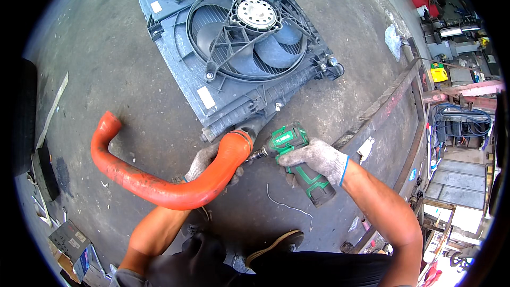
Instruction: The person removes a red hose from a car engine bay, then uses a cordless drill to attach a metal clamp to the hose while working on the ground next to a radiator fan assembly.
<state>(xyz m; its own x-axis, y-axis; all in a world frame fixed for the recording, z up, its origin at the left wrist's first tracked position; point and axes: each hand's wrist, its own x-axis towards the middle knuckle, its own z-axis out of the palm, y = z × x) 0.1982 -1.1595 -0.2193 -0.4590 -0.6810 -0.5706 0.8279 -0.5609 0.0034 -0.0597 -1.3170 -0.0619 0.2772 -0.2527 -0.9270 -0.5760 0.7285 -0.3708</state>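
Note:
A thick orange hose [159, 191] curves from the left up to the dark outlet at the near corner of a radiator with cooling fans [178, 61]. Round the hose's upper end sits a thin clamp [245, 134]. My left hand [201, 162], in a grey work glove, grips the hose near that end; the hose hides much of the hand. In my gloved right hand [313, 158] is a green and black cordless driver [287, 137]. Its socket bit [258, 153] points left at the hose's end, close beside the clamp; whether it touches a screw I cannot tell.
The radiator lies on a grey concrete floor [127, 79]. A rusty metal frame [382, 103] runs along the right, with cluttered parts and blue cable [462, 119] beyond. A thin wire [287, 206] lies near my shoe [276, 247]. A black tyre [26, 117] stands at left.

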